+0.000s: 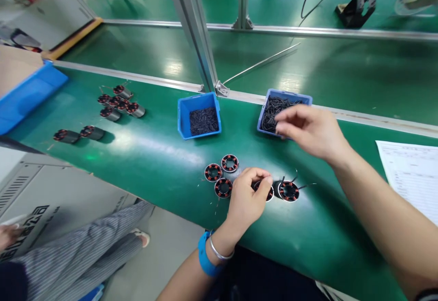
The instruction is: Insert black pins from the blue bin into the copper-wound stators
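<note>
My left hand, fingers closed in a pinch, is over a motor stator with copper windings and partly covers it. What the fingertips pinch is hidden. Just right of it stands another stator, with short black sleeves on wires sticking out. Several more stators stand upright left of my left hand. My right hand hovers at the front right of a blue-violet bin of thin black sleeves. Its thumb and fingers are pinched together; anything between them is too small to make out.
A second blue bin holds shorter black pieces. Several stators lie on their sides at the left. A metal frame post rises behind the bins. A printed sheet lies at right. Another person's legs are at lower left.
</note>
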Action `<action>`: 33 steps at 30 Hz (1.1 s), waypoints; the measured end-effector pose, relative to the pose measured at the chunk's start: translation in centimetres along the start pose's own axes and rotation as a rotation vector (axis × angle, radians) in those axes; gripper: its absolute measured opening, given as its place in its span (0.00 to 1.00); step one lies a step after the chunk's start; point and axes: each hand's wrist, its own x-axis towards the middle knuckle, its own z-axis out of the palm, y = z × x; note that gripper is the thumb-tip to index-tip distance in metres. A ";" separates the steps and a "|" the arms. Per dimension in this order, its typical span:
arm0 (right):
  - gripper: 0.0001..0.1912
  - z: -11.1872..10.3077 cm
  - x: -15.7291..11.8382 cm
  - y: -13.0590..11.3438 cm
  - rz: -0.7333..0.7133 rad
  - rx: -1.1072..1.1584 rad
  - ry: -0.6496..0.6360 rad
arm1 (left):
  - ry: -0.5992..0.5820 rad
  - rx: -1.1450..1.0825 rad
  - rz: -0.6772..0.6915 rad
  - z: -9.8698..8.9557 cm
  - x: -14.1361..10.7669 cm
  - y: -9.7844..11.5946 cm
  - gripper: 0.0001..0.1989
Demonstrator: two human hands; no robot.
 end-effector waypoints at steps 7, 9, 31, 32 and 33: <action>0.08 1.8 -6.3 -1.3 0.060 0.183 -0.155 | -0.006 -0.034 -0.033 0.2 0.0 0.1 0.05; 0.08 1.9 -6.4 -1.2 0.061 0.205 -0.170 | -0.007 -0.033 -0.024 0.1 0.0 0.1 0.05; 0.16 0.2 -3.4 -2.9 -0.224 0.011 -0.628 | -0.076 -0.040 0.030 -0.8 -1.4 -1.1 0.30; 0.16 0.3 -3.5 -2.9 -0.235 0.000 -0.650 | -0.082 -0.058 0.030 -0.8 -1.3 -1.3 0.31; 0.17 0.4 -3.6 -2.9 -0.240 -0.019 -0.676 | -0.082 -0.072 0.031 -0.8 -1.3 -1.4 0.31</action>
